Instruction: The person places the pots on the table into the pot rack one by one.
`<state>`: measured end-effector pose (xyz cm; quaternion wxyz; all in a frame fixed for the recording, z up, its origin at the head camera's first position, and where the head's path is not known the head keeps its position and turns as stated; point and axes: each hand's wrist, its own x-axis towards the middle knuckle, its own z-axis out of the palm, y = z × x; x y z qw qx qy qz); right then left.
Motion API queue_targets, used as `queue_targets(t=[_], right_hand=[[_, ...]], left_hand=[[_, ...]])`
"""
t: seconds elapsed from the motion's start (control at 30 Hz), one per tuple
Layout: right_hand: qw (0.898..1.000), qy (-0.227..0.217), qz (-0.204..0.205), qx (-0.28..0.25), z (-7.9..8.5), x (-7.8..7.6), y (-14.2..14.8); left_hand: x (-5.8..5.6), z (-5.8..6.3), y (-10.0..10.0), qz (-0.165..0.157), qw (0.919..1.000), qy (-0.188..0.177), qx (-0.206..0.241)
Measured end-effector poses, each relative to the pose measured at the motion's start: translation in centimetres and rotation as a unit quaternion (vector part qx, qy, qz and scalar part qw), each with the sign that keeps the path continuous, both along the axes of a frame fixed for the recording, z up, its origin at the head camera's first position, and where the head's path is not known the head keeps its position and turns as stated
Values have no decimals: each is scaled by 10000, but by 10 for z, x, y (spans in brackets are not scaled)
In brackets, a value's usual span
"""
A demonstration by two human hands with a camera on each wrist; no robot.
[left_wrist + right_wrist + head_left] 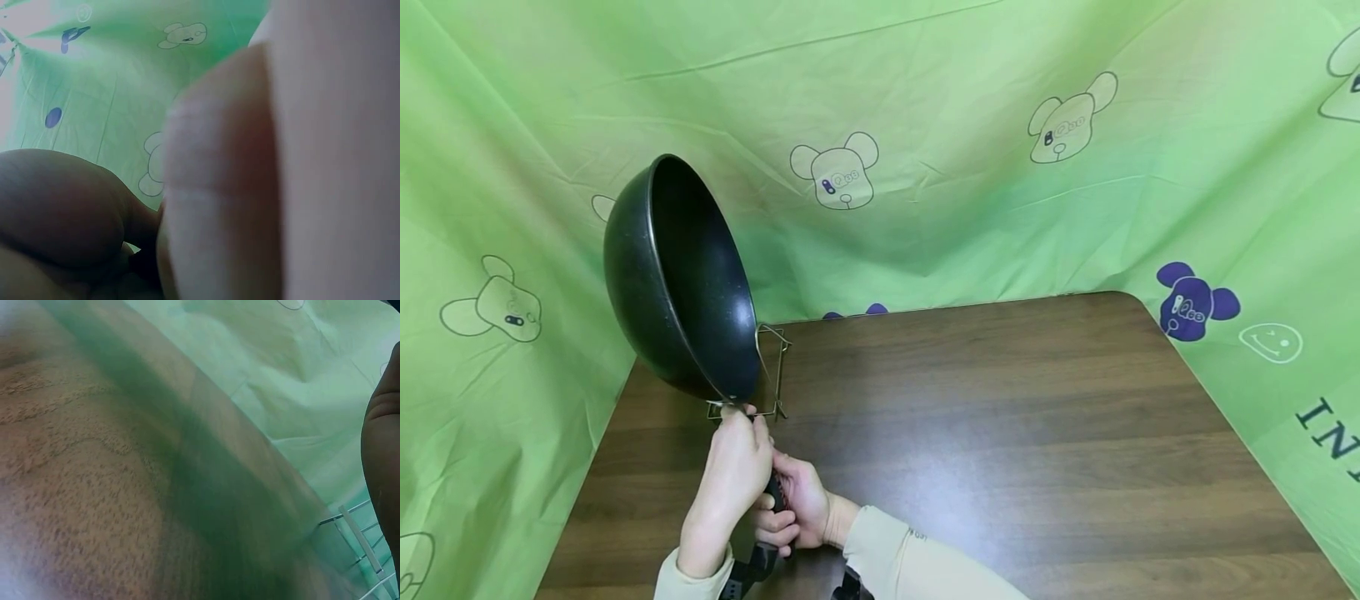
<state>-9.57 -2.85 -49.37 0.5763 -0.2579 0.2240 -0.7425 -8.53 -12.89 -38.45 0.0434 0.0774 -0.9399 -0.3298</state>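
In the head view a deep black wok (632, 275) is held up on its side over the left of the table, its hollow facing right. My left hand (733, 462) grips it where the handle joins the rim. Lower down, my right hand (801, 504) has its fingers curled round the black handle (777, 493). Close blurred skin of the left hand (225, 187) fills much of the left wrist view. At the right edge of the right wrist view, part of a hand (382, 444) shows, with the wok itself out of sight.
A metal wire rack (781, 367) stands on the brown wooden table (1000, 417), partly hidden behind the wok. Its bars also appear at the lower right of the right wrist view. Green printed cloth (940, 167) hangs round the table's back and sides.
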Motion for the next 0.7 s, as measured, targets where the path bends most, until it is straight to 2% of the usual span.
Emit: queue_targets(t=[0.23, 0.7], right_hand=[[9998, 28, -161, -70, -4, 4, 0], [9997, -98, -192, 66, -6, 5, 6]], left_hand=[[2, -2, 2, -49, 10000, 40, -57], [0, -4, 5, -97, 9998, 3, -195]])
